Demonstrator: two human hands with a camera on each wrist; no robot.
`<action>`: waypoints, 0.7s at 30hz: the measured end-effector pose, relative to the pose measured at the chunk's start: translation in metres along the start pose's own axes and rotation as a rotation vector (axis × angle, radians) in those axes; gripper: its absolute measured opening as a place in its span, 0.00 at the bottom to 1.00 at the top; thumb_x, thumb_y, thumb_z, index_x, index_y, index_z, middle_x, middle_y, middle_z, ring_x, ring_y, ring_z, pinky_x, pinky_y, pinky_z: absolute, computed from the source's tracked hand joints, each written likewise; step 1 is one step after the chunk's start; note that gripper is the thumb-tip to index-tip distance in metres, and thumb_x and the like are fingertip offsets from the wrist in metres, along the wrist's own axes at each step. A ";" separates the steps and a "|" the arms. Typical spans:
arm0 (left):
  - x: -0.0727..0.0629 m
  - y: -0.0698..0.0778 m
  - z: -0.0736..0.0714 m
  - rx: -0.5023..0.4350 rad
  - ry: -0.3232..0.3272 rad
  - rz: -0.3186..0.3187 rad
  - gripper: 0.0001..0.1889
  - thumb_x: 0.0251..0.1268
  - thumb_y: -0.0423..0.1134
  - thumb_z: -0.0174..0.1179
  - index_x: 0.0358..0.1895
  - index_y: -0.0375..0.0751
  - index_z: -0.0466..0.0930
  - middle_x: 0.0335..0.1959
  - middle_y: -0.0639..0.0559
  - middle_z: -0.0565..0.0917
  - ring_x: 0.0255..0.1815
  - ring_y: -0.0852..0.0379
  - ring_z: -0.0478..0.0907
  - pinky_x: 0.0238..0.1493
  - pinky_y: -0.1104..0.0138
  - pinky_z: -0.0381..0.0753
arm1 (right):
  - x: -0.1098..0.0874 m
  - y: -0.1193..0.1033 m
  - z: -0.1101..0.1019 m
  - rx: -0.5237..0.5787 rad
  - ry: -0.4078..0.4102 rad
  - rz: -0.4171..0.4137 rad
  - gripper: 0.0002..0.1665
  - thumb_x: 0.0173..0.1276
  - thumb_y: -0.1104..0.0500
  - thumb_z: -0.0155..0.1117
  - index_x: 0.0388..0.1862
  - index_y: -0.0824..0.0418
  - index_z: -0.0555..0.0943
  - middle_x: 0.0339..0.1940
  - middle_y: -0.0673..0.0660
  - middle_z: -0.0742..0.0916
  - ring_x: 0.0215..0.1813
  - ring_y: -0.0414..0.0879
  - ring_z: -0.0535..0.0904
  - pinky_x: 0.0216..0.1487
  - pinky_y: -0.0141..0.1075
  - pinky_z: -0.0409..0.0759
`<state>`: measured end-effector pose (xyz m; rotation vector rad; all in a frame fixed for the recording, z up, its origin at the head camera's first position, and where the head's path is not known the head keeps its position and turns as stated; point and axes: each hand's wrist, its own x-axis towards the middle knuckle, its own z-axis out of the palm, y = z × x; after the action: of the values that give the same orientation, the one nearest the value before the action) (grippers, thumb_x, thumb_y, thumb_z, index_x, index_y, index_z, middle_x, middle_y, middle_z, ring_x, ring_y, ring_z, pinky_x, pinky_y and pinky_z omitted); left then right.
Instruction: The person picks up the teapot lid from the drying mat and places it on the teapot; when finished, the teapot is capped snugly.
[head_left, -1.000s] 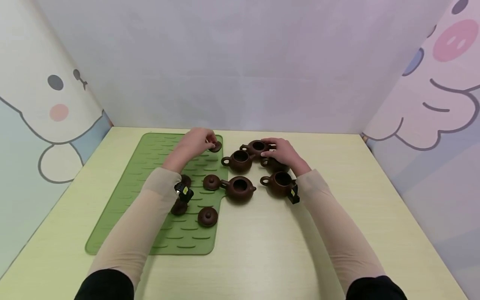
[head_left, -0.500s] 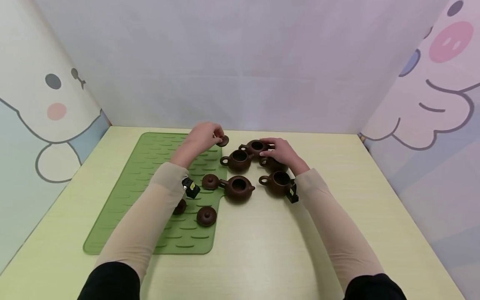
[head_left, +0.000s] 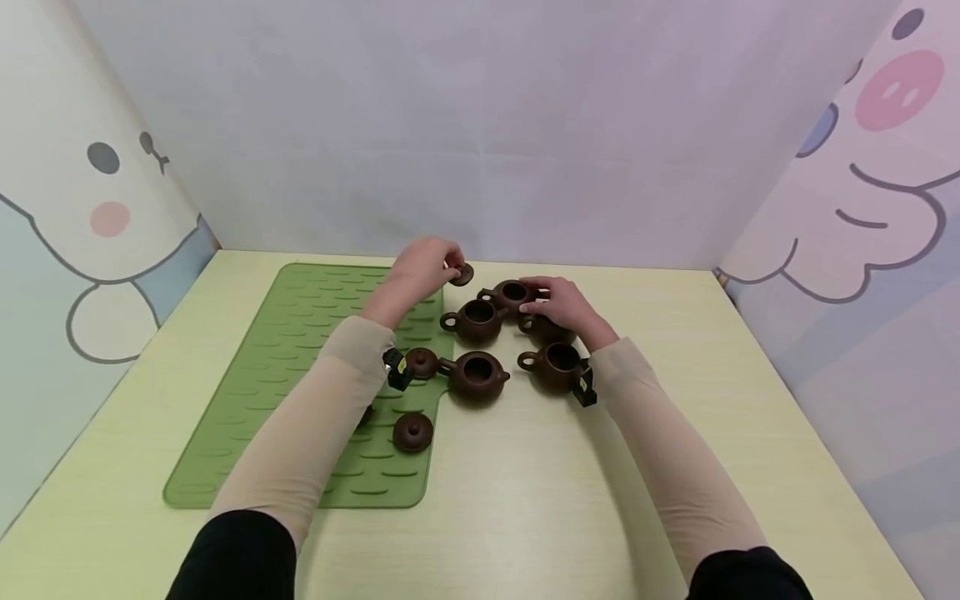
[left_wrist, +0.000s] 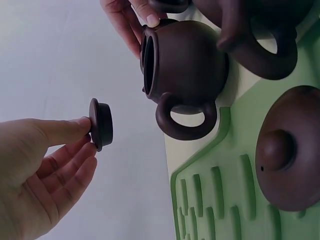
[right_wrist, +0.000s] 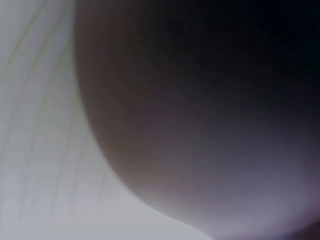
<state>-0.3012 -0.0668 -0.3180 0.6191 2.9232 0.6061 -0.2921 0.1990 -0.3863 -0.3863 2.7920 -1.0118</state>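
My left hand (head_left: 423, 265) pinches a small dark brown teapot lid (left_wrist: 104, 122) between thumb and fingers, its knob side toward the palm. The lid is in the air, left of the farthest teapot (head_left: 502, 293). My right hand (head_left: 567, 305) holds that teapot by its right side, thumb in front and fingers behind. Under this hand a second teapot (head_left: 546, 332) is partly hidden. Close by stand another teapot (head_left: 480, 327), one nearer the front (head_left: 480, 385) and one by the right wrist (head_left: 558, 375), all lidless. A blurred dark teapot surface (right_wrist: 165, 125) fills most of the right wrist view.
A green ridged mat (head_left: 300, 333) lies on the left of the pale table (head_left: 540, 500). On it rest a lid (head_left: 412, 432) near the front and another lid (head_left: 422, 363) by a teapot handle. My left forearm hides part of the mat. A pale wall (head_left: 480, 150) stands behind.
My left hand has lifted the lid off the mat's far right corner and carried it right, toward the farthest teapot. My right hand has stayed in place.
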 end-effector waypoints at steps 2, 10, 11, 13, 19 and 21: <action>0.002 0.002 0.001 -0.001 0.003 0.003 0.10 0.73 0.39 0.59 0.53 0.45 0.82 0.52 0.49 0.83 0.53 0.50 0.79 0.55 0.57 0.80 | 0.000 0.000 -0.001 -0.002 0.000 0.001 0.34 0.69 0.55 0.68 0.72 0.57 0.72 0.71 0.62 0.77 0.70 0.61 0.74 0.72 0.50 0.72; 0.008 0.008 0.009 -0.004 0.032 0.006 0.10 0.72 0.39 0.60 0.52 0.45 0.83 0.51 0.50 0.83 0.54 0.50 0.79 0.54 0.58 0.80 | -0.001 0.002 -0.003 0.002 0.006 0.009 0.34 0.69 0.55 0.68 0.72 0.57 0.72 0.71 0.62 0.77 0.70 0.60 0.75 0.72 0.49 0.72; 0.009 0.008 0.009 -0.003 0.037 0.006 0.10 0.72 0.39 0.60 0.52 0.45 0.83 0.51 0.50 0.83 0.54 0.51 0.79 0.54 0.58 0.80 | -0.001 0.002 -0.002 0.004 0.007 0.009 0.34 0.68 0.55 0.68 0.72 0.57 0.72 0.71 0.62 0.77 0.70 0.60 0.75 0.71 0.49 0.72; 0.010 0.009 0.011 -0.003 0.046 0.004 0.09 0.72 0.39 0.60 0.52 0.46 0.83 0.51 0.50 0.83 0.53 0.51 0.79 0.53 0.58 0.80 | -0.001 0.002 -0.002 0.007 0.006 0.009 0.34 0.68 0.55 0.69 0.72 0.57 0.72 0.71 0.62 0.77 0.70 0.60 0.75 0.71 0.49 0.72; 0.013 0.012 0.017 -0.001 0.053 0.000 0.09 0.72 0.39 0.60 0.51 0.46 0.82 0.50 0.50 0.83 0.53 0.51 0.78 0.52 0.58 0.80 | 0.000 0.004 0.001 -0.006 0.005 0.006 0.34 0.68 0.55 0.68 0.72 0.56 0.72 0.71 0.62 0.77 0.69 0.60 0.75 0.71 0.48 0.73; 0.014 0.013 0.019 0.006 0.051 0.006 0.09 0.72 0.40 0.60 0.51 0.46 0.82 0.50 0.50 0.82 0.53 0.51 0.78 0.52 0.58 0.80 | 0.000 0.005 0.002 0.000 0.008 0.010 0.34 0.68 0.54 0.69 0.72 0.56 0.73 0.71 0.61 0.77 0.70 0.59 0.75 0.71 0.48 0.73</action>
<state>-0.3056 -0.0435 -0.3309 0.6217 2.9726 0.6238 -0.2926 0.2019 -0.3909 -0.3695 2.7981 -1.0129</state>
